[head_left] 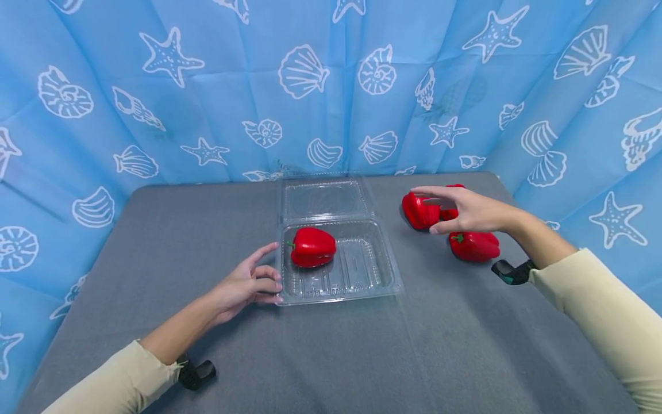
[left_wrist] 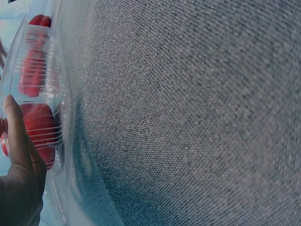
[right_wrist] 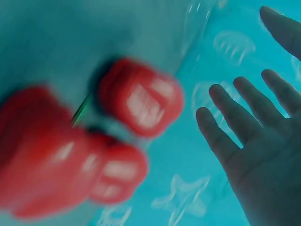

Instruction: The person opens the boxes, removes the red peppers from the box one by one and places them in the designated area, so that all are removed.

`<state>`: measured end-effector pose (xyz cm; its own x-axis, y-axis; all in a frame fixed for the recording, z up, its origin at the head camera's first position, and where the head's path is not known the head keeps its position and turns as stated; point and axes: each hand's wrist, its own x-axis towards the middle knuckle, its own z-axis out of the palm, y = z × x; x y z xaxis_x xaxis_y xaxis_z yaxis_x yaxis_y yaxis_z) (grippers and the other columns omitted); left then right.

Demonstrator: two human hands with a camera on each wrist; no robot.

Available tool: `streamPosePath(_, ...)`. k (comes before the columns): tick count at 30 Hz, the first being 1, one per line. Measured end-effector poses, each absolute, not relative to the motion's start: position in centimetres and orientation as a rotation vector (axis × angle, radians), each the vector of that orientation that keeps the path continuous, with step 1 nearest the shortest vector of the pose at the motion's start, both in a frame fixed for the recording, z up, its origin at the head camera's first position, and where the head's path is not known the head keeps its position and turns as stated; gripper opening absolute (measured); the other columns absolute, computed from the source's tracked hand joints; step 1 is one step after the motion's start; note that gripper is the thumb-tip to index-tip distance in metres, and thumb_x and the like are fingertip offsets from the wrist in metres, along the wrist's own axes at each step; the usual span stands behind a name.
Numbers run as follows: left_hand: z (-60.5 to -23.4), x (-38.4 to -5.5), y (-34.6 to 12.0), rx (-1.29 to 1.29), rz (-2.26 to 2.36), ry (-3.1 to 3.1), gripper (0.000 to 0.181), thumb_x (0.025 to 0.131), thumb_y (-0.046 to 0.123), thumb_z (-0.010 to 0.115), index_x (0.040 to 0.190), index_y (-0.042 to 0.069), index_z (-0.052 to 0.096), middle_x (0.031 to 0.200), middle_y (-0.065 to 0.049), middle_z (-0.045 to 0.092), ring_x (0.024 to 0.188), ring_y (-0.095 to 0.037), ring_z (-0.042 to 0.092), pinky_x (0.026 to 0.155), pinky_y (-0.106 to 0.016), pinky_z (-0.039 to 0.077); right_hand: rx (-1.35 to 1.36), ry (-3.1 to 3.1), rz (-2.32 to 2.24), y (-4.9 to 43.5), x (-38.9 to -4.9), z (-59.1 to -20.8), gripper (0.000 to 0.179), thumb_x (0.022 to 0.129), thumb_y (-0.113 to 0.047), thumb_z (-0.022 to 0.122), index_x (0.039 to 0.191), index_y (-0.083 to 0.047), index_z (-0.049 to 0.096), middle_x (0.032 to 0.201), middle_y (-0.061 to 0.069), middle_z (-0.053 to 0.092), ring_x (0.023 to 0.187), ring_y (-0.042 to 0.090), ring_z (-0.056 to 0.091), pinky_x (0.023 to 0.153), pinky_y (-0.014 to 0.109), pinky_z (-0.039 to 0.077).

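A clear plastic clamshell box [head_left: 362, 290] lies with its lid raised at the back. Inside its left half sits one red bell pepper [head_left: 312, 247], green stem pointing left. My left hand [head_left: 248, 284] touches the box's left side with its fingers. Over a group of red bell peppers at the right, my right hand [head_left: 468, 210] hovers with fingers spread and nothing held. The nearest of that group is a pepper [head_left: 474, 247] on its side; another pepper [head_left: 418, 211] is partly hidden behind the fingers. In the right wrist view a gap separates the hand from the blurred peppers [right_wrist: 141, 99].
Everything stands on a grey cloth-covered table [head_left: 207, 230]. A blue curtain [head_left: 331, 126] with white shells and starfish hangs right behind its back edge and along both sides. The clear lid [head_left: 326, 198] leans back near the curtain.
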<state>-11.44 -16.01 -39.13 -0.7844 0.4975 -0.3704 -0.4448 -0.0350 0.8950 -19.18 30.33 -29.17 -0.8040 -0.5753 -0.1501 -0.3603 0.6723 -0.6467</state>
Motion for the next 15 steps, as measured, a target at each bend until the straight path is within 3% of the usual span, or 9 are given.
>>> streamPosePath(5,-39.1,-11.4,-15.8,0.046,1.891,1.602,0.088,0.09,-0.004,0.063,0.159,0.02,0.013,0.097,-0.006,0.059,0.084,-0.019,0.065,0.085,-0.046,0.058,-0.868,2.432,-0.939,26.1,-19.7,-29.6,0.081,0.084,-0.018,0.079,0.153,-0.011,0.037,0.154,0.008,0.04,0.138,0.033,0.042,0.109,0.056,0.038)
streamPosePath(15,-39.2,-11.4,-15.9,0.043,1.876,1.629,0.085,0.092,-0.003,0.062,0.158,0.021,0.014,0.099,-0.008,0.058,0.085,-0.02,0.065,0.086,-0.046,0.058,-0.964,2.145,-0.933,19.1,-20.5,-29.7,0.088,0.083,-0.021,0.08,0.156,-0.011,0.032,0.158,0.008,0.034,0.14,0.037,0.039,0.108,0.05,0.042)
